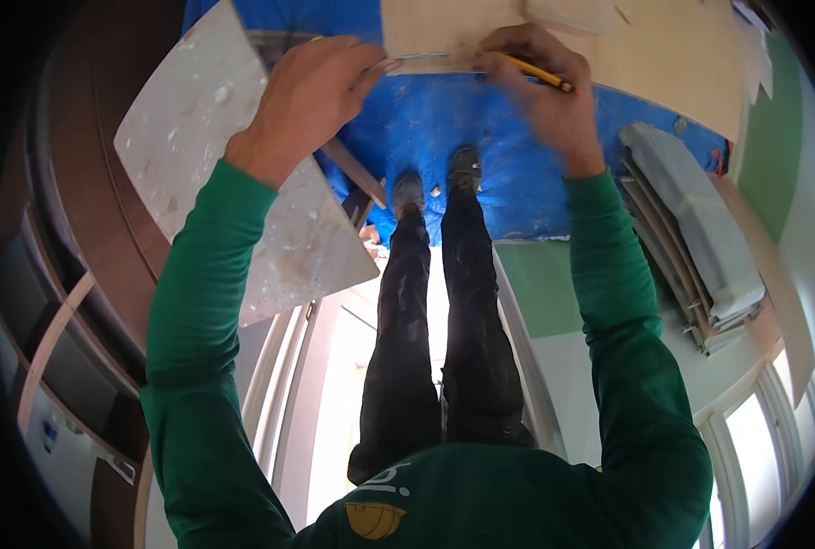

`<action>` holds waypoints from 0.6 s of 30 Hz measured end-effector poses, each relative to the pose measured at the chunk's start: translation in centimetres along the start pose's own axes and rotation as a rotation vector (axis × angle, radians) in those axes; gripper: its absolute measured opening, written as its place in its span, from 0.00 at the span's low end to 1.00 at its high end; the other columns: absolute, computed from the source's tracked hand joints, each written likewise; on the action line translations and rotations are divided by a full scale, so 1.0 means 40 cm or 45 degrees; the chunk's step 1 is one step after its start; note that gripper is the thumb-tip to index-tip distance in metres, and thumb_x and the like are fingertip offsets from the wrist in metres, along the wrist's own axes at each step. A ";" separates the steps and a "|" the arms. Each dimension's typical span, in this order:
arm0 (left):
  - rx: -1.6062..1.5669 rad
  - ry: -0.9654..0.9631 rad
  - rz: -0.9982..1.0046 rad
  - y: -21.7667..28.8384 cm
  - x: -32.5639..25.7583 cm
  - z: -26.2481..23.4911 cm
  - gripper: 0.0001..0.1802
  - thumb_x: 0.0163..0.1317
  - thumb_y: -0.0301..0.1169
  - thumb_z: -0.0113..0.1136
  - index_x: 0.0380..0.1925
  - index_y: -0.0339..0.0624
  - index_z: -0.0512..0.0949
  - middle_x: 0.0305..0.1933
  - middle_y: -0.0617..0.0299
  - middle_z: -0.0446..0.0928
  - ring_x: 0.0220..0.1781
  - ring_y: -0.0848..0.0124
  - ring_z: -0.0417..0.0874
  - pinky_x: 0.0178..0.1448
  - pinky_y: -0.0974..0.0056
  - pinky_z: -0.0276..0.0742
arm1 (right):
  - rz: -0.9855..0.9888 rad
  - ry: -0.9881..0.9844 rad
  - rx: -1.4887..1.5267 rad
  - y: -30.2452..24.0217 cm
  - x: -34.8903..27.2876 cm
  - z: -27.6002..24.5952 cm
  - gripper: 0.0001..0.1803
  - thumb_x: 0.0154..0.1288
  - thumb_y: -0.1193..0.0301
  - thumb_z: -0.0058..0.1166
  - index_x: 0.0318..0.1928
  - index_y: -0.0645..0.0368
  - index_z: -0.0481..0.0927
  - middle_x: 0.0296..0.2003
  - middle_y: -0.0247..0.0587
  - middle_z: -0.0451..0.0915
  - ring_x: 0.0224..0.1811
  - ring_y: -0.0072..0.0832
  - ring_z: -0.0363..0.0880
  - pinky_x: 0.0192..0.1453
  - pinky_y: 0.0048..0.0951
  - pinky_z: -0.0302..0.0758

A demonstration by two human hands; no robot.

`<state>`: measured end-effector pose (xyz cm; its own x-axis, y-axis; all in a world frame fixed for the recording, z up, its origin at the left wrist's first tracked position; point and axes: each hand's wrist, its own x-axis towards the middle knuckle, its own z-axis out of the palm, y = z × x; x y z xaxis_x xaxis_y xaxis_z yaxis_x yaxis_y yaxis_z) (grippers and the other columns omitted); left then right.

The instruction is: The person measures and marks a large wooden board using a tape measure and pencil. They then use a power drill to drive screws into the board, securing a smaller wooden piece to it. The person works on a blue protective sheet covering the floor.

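My left hand (320, 96) is closed near the top centre, its thumb and fingertips pinched at one end of a thin pale strip (423, 56). That strip stretches toward my right hand (545, 91); its exact kind is too small to tell. In my right hand lies a yellow and black pencil (540, 73), slanting across the curled fingers, which are smeared by motion. Both hands are over the near edge of a light wooden board (453, 27).
At left stands a spattered pale tabletop (197, 110). Blue sheeting (508, 201) covers the floor around my shoes (464, 167). Right of it, a wrapped white bundle (696, 220) lies on stacked panels (659, 247). A dark wooden piece (352, 172) is beside my left forearm.
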<state>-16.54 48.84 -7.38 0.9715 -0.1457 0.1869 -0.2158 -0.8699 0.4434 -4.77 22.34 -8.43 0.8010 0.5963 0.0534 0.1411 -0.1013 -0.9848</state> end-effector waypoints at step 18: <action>-0.094 -0.155 -0.107 0.010 0.017 -0.016 0.08 0.75 0.27 0.67 0.50 0.41 0.90 0.28 0.50 0.76 0.30 0.51 0.77 0.36 0.50 0.72 | -0.151 -0.149 -0.332 -0.010 0.006 -0.010 0.05 0.67 0.75 0.68 0.41 0.62 0.86 0.32 0.33 0.85 0.34 0.18 0.82 0.41 0.24 0.80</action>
<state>-16.04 48.71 -6.52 0.9901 -0.1340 0.0412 -0.1358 -0.8452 0.5169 -4.39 22.20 -7.97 0.6998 0.7022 0.1312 0.3862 -0.2175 -0.8964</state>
